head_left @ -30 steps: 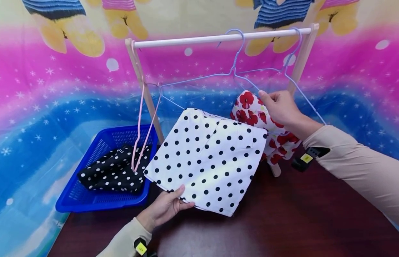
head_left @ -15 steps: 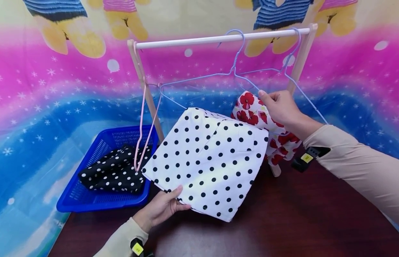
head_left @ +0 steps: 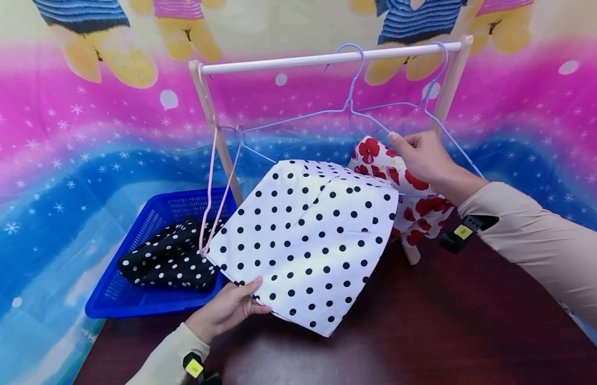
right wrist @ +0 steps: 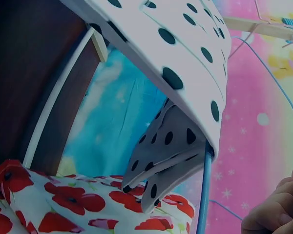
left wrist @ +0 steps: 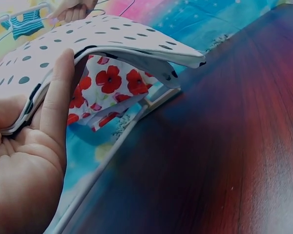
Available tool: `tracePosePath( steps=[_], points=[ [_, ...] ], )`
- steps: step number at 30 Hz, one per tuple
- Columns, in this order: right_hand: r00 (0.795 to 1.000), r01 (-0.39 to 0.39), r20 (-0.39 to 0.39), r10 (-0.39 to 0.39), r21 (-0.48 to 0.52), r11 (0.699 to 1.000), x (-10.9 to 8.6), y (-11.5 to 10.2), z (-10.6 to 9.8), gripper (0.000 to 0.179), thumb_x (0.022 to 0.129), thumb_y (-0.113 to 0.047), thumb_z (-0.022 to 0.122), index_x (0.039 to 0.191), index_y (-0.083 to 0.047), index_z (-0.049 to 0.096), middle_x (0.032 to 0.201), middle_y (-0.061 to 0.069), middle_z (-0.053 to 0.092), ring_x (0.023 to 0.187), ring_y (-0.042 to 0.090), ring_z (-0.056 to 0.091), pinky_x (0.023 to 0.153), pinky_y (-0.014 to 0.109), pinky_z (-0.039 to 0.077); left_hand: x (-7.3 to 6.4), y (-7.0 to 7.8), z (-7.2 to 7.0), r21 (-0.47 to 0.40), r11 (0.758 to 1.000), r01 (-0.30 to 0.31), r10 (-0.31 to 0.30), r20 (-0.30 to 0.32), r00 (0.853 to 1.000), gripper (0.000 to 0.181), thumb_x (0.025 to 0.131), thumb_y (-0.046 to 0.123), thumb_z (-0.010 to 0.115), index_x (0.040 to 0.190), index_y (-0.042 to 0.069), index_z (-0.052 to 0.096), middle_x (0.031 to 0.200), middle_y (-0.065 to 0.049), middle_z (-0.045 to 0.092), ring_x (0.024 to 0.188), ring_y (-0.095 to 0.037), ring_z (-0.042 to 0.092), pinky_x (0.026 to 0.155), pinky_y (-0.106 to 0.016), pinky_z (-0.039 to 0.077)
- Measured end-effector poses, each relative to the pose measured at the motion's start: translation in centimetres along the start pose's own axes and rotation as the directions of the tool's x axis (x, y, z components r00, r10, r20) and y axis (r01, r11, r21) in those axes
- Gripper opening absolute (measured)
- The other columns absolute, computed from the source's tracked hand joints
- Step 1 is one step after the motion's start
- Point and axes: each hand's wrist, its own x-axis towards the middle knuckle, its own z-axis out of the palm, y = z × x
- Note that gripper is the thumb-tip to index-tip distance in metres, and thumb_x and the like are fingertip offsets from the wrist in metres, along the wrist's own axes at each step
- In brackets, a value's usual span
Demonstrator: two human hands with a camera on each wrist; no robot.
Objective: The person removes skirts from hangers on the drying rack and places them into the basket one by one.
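A white polka-dot garment (head_left: 308, 240) with a pocket-like seam is folded over the lower bar of a blue wire hanger (head_left: 303, 115), which hooks over the rail. My left hand (head_left: 226, 310) pinches its lower left hem between thumb and fingers; the left wrist view shows the layered edge in that grip (left wrist: 29, 170). On the hanger's right shoulder, my right hand (head_left: 425, 158) pinches the wire. Right behind hangs a red-flowered white cloth (head_left: 423, 214) on a second blue hanger (head_left: 452, 136). The right wrist view shows the dotted garment's back layer (right wrist: 166, 146) hanging down beyond the bar.
A wooden rack with a white rail (head_left: 279, 62) stands on the dark table (head_left: 423, 331). From its left end hangs a pink hanger (head_left: 209, 203), partly over a blue basket (head_left: 149, 310) that holds a black polka-dot cloth (head_left: 168, 256). A patterned curtain (head_left: 48, 160) is behind.
My left hand has drawn the garment's hem toward the lower left, and more of its top surface has slid over the bar. The right hand stays on the hanger's shoulder.
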Motion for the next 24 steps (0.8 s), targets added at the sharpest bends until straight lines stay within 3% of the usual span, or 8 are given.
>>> tracePosePath(
  steps=[11,24],
  points=[
    [0.999,-0.017,-0.034,0.016,-0.028,0.999,0.1,0.1,-0.5,0.061,0.102,-0.059,0.044,0.060,-0.014,0.040,0.051,-0.003,0.033,0.042,0.016,0.033,0.039,0.031,0.029,-0.3,0.6,-0.8,0.022,1.000,0.004,-0.004,-0.002,1.000,0.025,0.110,0.016,0.039,0.121,0.017,0.062,0.113,0.000,0.076,0.097,-0.012,0.075,0.082,-0.027,0.062],
    [0.999,-0.049,-0.017,0.049,0.014,0.999,0.0,0.0,0.4,0.062,0.102,-0.058,0.042,0.059,-0.014,0.043,0.048,-0.005,0.034,0.040,0.014,0.032,0.039,0.029,0.028,-0.3,-0.8,-0.5,-0.035,0.999,-0.013,0.012,-0.008,1.000,0.026,0.110,0.015,0.039,0.125,0.018,0.060,0.117,-0.002,0.075,0.101,-0.016,0.075,0.087,-0.029,0.061]
  ],
)
